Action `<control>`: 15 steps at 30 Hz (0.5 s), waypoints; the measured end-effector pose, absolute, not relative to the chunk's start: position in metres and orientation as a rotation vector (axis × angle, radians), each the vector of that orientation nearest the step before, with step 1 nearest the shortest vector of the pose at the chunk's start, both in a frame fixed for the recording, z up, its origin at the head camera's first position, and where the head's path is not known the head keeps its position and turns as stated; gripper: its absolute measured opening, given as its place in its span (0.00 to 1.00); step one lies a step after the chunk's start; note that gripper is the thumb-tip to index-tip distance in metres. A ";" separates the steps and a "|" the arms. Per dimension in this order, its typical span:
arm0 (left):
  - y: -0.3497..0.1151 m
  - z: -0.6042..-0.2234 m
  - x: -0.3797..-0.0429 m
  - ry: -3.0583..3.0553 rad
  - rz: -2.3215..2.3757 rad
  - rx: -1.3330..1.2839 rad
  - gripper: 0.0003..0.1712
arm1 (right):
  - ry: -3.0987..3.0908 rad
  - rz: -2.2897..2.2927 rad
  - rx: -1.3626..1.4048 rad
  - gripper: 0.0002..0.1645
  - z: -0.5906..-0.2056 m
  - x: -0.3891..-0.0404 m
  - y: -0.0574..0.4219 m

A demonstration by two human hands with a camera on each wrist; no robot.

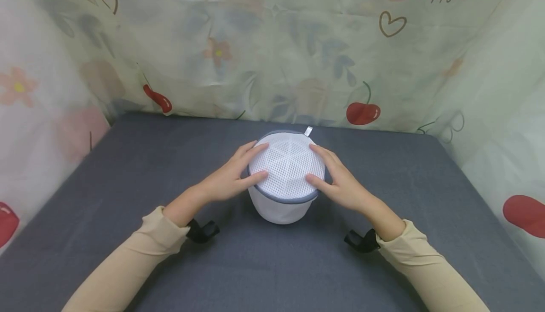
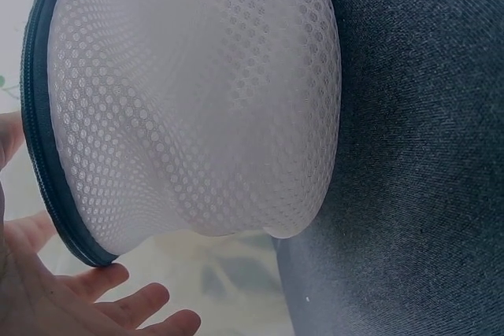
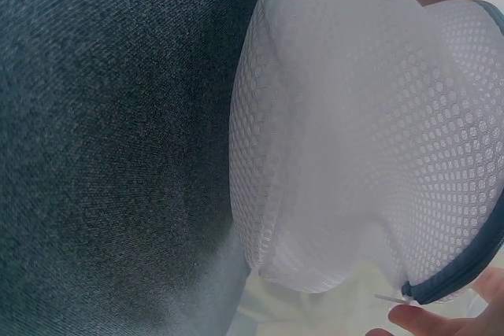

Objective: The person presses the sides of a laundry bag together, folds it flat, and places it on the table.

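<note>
A white mesh laundry bag (image 1: 287,166), round like a drum, stands on the dark cloth in the middle of the head view. Grey-blue trim (image 2: 49,139) with a zip edges its top, and a small white tag (image 1: 308,131) sticks up at the far right. My left hand (image 1: 232,176) lies against the left of the rim, thumb and fingertips touching the mesh top. On the opposite side my right hand (image 1: 342,183) touches the rim and top in the same way. Spread, fairly straight fingers (image 2: 134,304) show in the left wrist view.
Dark grey-blue cloth (image 1: 272,264) covers the table. Pale printed curtains (image 1: 272,56) with hearts, cherries and leaves hang behind it and at both sides. Black straps (image 1: 203,231) stick out from beneath both beige sleeves (image 1: 127,264).
</note>
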State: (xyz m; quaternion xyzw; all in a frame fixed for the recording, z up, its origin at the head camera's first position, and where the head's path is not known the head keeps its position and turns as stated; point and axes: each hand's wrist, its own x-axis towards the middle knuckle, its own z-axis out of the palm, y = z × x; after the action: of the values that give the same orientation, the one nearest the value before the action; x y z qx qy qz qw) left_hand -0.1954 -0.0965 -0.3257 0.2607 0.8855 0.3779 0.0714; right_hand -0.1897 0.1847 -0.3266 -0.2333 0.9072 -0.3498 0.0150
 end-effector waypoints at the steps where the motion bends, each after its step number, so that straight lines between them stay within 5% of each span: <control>1: -0.096 -0.326 -0.196 2.661 1.136 0.781 0.38 | 2.825 -1.085 -0.729 0.44 -0.326 -0.190 0.185; 15: -0.096 -0.330 -0.197 2.666 1.136 0.789 0.38 | 2.837 -1.072 -0.762 0.43 -0.331 -0.191 0.185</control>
State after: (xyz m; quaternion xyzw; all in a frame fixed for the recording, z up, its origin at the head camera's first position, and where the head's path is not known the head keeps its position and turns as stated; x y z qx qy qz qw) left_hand -0.1966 -0.0963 -0.3301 0.2622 0.8855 0.3774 0.0688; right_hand -0.1908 0.1852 -0.3313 -0.2435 0.9073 -0.3428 0.0074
